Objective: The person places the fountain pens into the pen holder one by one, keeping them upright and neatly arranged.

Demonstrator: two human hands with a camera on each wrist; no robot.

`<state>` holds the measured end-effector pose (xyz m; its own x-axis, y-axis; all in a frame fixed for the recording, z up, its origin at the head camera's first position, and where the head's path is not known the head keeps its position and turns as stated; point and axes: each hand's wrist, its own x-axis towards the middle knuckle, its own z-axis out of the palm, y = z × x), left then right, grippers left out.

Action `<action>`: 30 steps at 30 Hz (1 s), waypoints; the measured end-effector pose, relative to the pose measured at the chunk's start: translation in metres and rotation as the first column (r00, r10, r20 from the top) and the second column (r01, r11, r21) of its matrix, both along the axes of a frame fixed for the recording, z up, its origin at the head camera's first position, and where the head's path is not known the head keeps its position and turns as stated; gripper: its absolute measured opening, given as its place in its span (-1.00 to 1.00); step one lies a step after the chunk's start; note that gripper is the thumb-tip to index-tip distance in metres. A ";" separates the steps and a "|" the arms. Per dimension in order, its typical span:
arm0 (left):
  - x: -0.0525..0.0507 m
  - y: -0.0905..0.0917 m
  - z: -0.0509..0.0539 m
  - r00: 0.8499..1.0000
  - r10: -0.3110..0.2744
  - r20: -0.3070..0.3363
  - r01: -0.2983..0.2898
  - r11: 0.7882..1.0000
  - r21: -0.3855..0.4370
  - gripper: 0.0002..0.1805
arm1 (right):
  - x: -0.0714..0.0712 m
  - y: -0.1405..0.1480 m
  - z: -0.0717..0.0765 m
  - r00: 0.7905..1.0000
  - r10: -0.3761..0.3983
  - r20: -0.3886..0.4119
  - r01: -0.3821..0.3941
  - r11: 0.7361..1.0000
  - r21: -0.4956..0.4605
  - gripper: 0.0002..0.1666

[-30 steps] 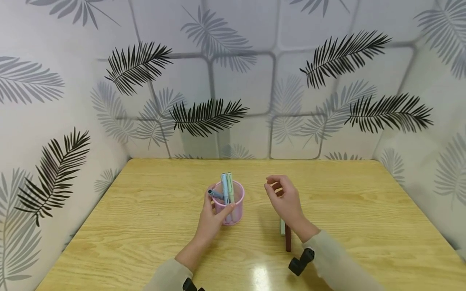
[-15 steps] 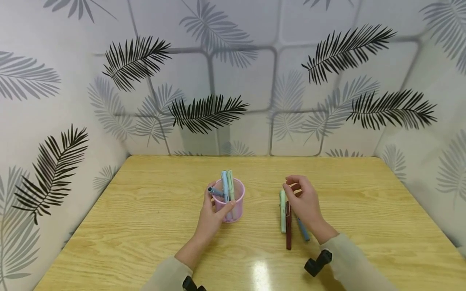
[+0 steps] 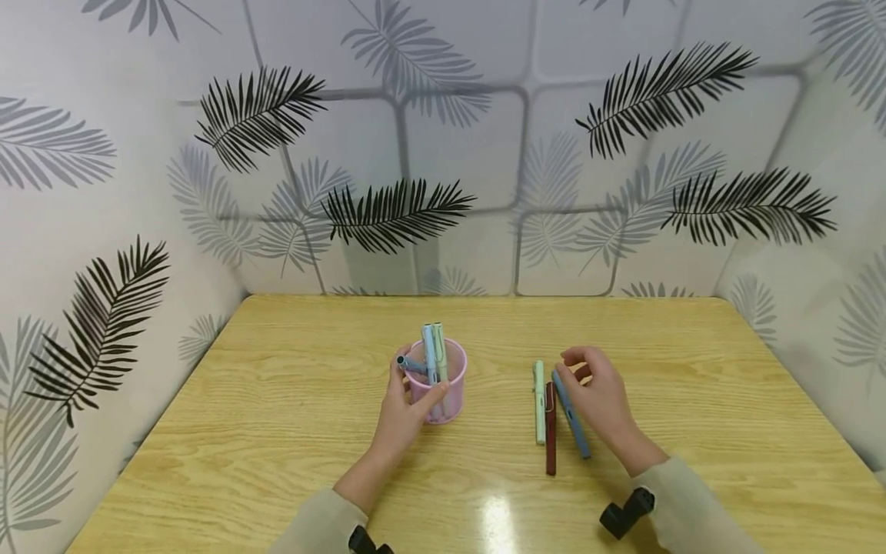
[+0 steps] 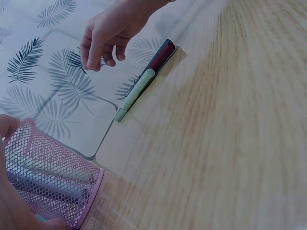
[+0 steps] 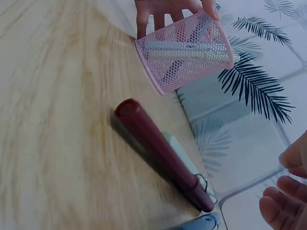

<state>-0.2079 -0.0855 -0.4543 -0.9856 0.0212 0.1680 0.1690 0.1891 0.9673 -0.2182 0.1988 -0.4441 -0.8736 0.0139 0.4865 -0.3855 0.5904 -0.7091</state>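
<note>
pink mesh cup [image 3: 454, 398]; slim blue pen [image 3: 572, 418]

A cup [image 3: 454, 395] holding pens [image 3: 430, 352] is at nine o'clock from three loose pens [image 3: 551, 431] lying side by side on the bench [image 3: 311, 369].

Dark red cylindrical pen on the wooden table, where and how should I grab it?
Probably pinch the dark red pen by its near end, from above, thumb and finger across its width. It lies flat; that end juts toward you past the slim light green pen on its left, while the slim blue pen on its right angles away, leaving room.
</note>
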 end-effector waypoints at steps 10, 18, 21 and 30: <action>0.004 0.000 0.010 1.000 -0.028 0.004 0.028 0.999 0.018 -0.18 | 0.003 0.009 -0.001 0.960 -0.037 0.276 -0.016 0.982 0.186 -0.66; -0.002 0.001 -0.004 1.000 0.014 -0.020 -0.014 1.000 0.003 -0.19 | 0.004 0.011 -0.006 0.920 -0.070 0.386 -0.035 0.966 0.257 -0.61; -0.002 0.001 -0.005 1.000 0.015 -0.022 -0.015 1.000 0.006 -0.19 | 0.004 0.013 -0.008 0.909 -0.078 0.410 -0.045 0.958 0.283 -0.60; -0.001 0.001 -0.002 1.000 0.001 0.011 -0.001 1.000 0.013 -0.17 | 0.004 0.014 -0.010 0.894 -0.080 0.442 -0.065 0.951 0.304 -0.60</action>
<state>-0.2091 -0.0844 -0.4560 -0.9874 0.0177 0.1574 0.1580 0.1763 0.9716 -0.2144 0.2125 -0.4540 -0.9976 -0.0629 0.0291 -0.0679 0.8049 -0.5894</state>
